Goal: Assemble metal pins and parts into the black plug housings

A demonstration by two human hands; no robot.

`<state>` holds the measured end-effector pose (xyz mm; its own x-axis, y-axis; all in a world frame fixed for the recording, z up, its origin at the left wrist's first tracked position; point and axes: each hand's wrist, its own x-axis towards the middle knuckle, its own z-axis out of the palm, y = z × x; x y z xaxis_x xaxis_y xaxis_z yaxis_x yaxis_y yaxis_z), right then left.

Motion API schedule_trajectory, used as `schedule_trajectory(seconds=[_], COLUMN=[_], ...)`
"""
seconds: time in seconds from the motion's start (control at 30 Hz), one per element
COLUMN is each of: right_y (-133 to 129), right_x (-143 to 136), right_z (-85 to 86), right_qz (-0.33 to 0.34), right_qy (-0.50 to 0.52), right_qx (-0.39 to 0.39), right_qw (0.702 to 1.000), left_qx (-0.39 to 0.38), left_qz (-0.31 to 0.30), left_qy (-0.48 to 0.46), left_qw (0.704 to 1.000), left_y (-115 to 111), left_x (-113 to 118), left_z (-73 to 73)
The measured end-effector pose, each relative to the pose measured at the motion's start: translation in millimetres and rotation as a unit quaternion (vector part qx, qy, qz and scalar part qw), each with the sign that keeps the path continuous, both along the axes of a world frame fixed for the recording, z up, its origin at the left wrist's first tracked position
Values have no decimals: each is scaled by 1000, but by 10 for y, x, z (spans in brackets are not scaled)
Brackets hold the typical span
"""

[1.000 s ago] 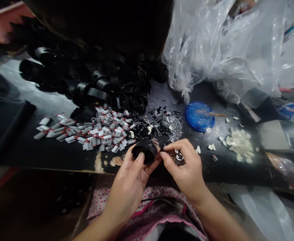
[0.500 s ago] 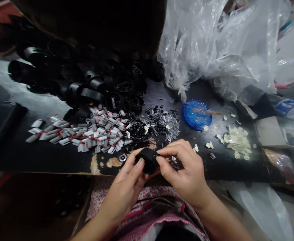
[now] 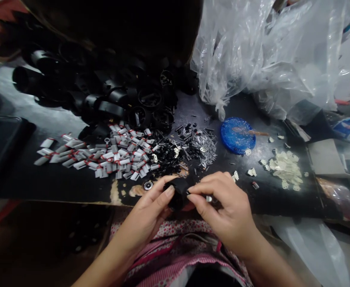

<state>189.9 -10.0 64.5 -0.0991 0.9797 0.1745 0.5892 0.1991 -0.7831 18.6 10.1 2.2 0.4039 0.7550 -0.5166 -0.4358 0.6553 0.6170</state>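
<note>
My left hand [image 3: 152,205] grips a black round plastic housing [image 3: 178,191] over the table's front edge, thumb on its near side. Close to the housing's right side, my right hand [image 3: 219,201] pinches a tiny dark piece between thumb and forefinger; its kind is too small to make out. A shiny metallic object [image 3: 210,199] shows partly under the right hand's curled fingers. Beyond the hands lie a pile of grey plastic pieces with red bands [image 3: 117,155], small black parts and springs [image 3: 170,149], and slim grey pieces [image 3: 206,147].
Black round housings [image 3: 111,95] are heaped at the back left. A blue lid [image 3: 237,135] holds clear grease and a wooden stick [image 3: 258,133]. Cream-coloured small plates [image 3: 287,169] lie to the right. Clear plastic bags [image 3: 234,52] hang behind; a small box [image 3: 327,155] stands far right.
My right thumb and forefinger have drawn slightly away from the housing, with the tiny piece between them. The housing has turned a little in my left hand. The whole view has shifted slightly.
</note>
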Motion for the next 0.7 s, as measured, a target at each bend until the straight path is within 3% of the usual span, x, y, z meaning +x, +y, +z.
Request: schedule_trajectory(seconds=[0.1, 0.2, 0.4, 0.47, 0.6, 0.7], right_y=[-18, 2, 5, -2, 2, 1], right_x=[-7, 18, 114, 142, 162, 182], right_z=[3, 56, 157, 165, 187, 227], right_qz=[29, 51, 74, 95, 113, 106], right_qy=[-99, -129, -78, -71, -89, -95], right_qx=[57, 51, -140, -167, -168, -183], right_qw=[993, 989, 984, 979, 975, 973], left_qx=[0, 2, -13, -11, 18, 102], left_qz=[8, 17, 71, 79, 44, -13], left_qy=[-8, -12, 41, 59, 91, 156], left_qw=[1000, 1000, 997, 995, 995, 982], left_y=[0, 8, 37, 44, 53, 49], left_x=[39, 64, 18, -10, -33, -61], left_z=[16, 32, 47, 50, 63, 74])
